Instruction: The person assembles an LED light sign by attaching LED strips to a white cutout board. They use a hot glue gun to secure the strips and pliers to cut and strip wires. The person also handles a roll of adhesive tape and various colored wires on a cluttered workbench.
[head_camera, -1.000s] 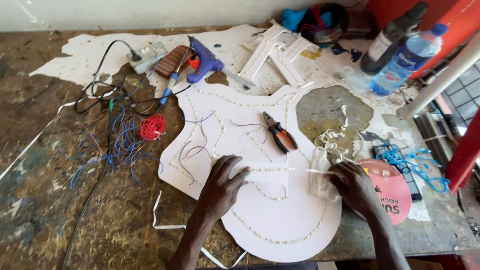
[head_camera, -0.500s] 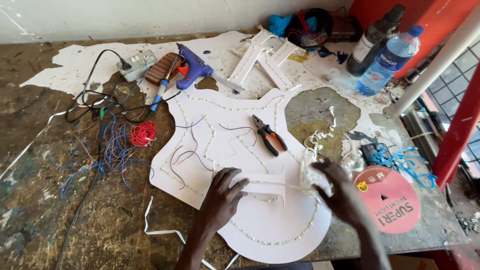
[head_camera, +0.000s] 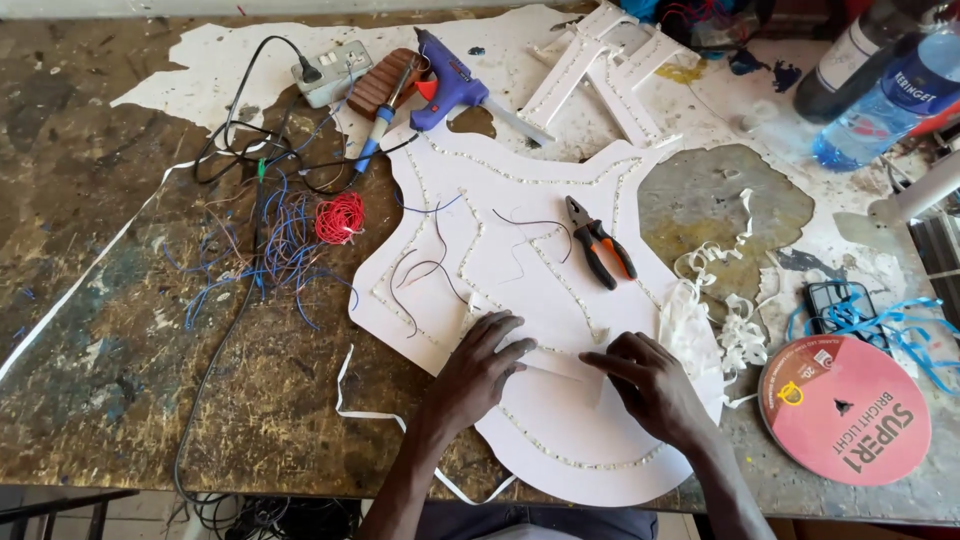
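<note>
A white guitar-shaped board (head_camera: 520, 290) lies flat on the worn workbench, with lines of small light strip glued along its outline. My left hand (head_camera: 478, 372) rests palm down on the board's lower middle, fingers spread over a strip. My right hand (head_camera: 655, 385) presses fingertips on the same white strip (head_camera: 560, 362), a short way to the right. Orange-handled pliers (head_camera: 600, 253) lie on the board above my right hand. Thin dark wires (head_camera: 430, 265) curl over the board's left part.
A blue glue gun (head_camera: 450, 88), a soldering iron (head_camera: 378, 128), a power strip (head_camera: 330, 72) and a red wire coil (head_camera: 341, 217) sit to the upper left. Blue wires (head_camera: 260, 260) tangle at left. A pink round reel (head_camera: 845, 408) lies at right, bottles (head_camera: 880, 85) at the upper right.
My right hand has moved left from the board's right edge toward its middle, close to the left hand. The camera has moved closer to the board.
</note>
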